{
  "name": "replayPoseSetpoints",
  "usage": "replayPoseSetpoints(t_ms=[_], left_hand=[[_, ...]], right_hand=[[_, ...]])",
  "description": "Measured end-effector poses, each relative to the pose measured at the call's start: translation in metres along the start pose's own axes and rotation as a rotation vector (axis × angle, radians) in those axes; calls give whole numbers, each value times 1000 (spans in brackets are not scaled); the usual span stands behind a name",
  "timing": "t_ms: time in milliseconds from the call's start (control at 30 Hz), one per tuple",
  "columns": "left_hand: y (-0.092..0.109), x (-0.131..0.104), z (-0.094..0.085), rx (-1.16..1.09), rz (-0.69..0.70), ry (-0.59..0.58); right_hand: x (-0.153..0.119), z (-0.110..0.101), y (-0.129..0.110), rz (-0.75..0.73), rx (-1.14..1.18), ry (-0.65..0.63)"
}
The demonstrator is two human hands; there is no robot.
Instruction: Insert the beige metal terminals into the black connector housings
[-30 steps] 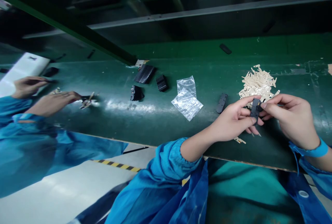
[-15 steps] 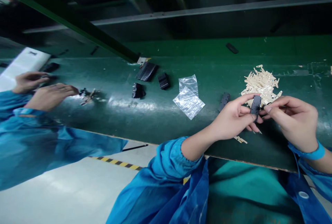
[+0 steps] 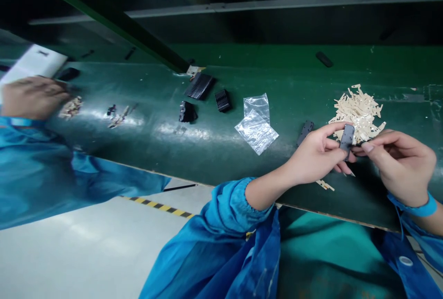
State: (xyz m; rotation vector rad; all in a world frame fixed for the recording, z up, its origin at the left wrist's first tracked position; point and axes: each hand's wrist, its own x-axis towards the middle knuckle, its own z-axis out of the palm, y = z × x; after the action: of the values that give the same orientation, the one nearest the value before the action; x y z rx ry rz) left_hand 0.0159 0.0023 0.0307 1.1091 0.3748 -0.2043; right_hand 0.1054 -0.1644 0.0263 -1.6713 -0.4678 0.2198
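My left hand [image 3: 316, 156] grips a small dark grey rectangular plastic piece [image 3: 346, 138] upright between thumb and fingers. Close beside it on the right, my right hand [image 3: 403, 160] is closed in a pinch around a small dark part [image 3: 360, 144] at the grey piece's edge; most of that part is hidden by the fingers. Behind both hands lies a heap of flat cream-coloured plastic pieces [image 3: 360, 110]. Another dark grey rectangular piece [image 3: 306, 132] rests on the bench just left of my left hand. A few cream strips [image 3: 325, 185] lie beneath my left wrist.
Two clear plastic bags [image 3: 258, 128] overlap mid-bench. Left of them sit black ribbed blocks [image 3: 200, 85] near the foot of a green post [image 3: 138, 36]. A dark oblong piece [image 3: 324, 59] lies at the back. At far left, a co-worker's blurred hand [image 3: 34, 97] reaches over small parts.
The view has shifted slightly, so the bench items appear moved. My hands keep the same hold, with the grey piece turned a little. The co-worker's hands have moved left.
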Motion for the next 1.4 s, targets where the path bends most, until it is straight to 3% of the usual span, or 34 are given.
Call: replayPoseSetpoints(t_ms=[167,333,433,1400], left_hand=[[-3,0,-1,-7,28,-20],[-9,0,1,38,50,-52],[-12,0,1,74,52,-55],[-3,-1,6,91,30,-50]], right_hand=[[4,-2,2,28,-59,59],[10,-3,3,295,61,-20],[11,-4,3,376,146,-62],[11,-3,2,395,151,-57]])
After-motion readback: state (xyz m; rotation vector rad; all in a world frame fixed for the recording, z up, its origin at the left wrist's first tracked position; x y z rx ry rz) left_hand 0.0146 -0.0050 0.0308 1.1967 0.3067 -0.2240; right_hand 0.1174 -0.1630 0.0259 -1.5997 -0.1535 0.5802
